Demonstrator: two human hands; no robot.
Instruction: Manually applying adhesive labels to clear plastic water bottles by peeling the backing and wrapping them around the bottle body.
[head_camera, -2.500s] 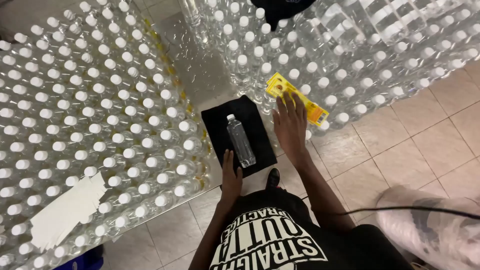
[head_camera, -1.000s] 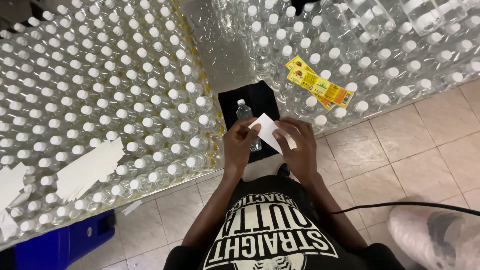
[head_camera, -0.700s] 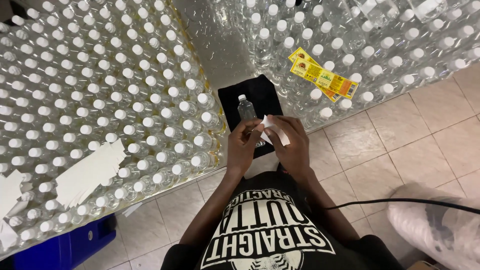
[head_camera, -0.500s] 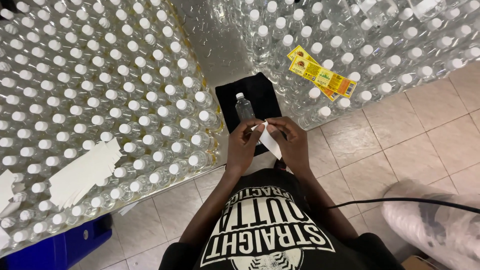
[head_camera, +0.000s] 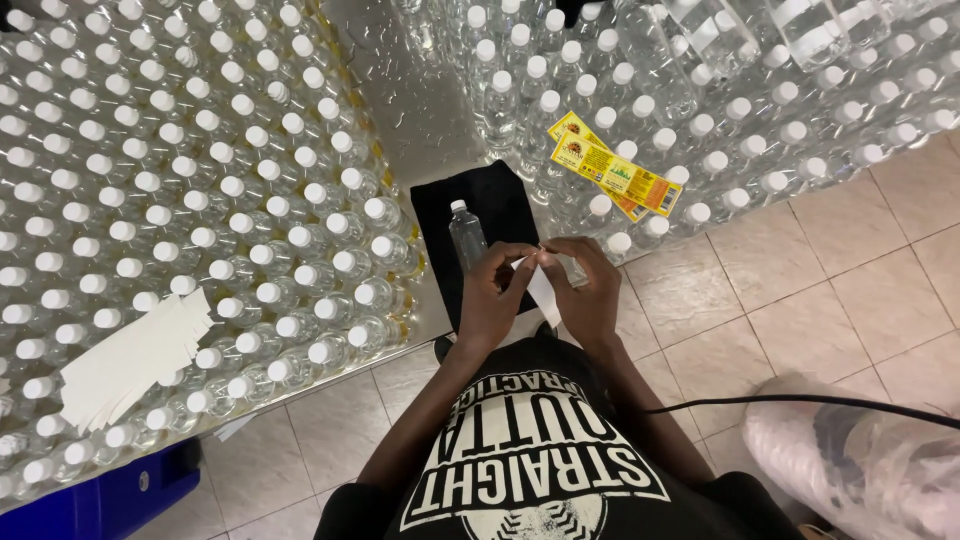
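As before, label (head_camera: 543, 288) in both hands

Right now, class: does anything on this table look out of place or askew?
Yes. One clear bottle lies on its side on a black cloth, while all other bottles stand upright. Yellow labels also rest crookedly across bottle caps.

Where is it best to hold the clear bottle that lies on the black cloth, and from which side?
Grip the bottle around its middle, from above. It lies flat on the black cloth, white cap pointing away, so its round sides are free, though both hands cover its near end.
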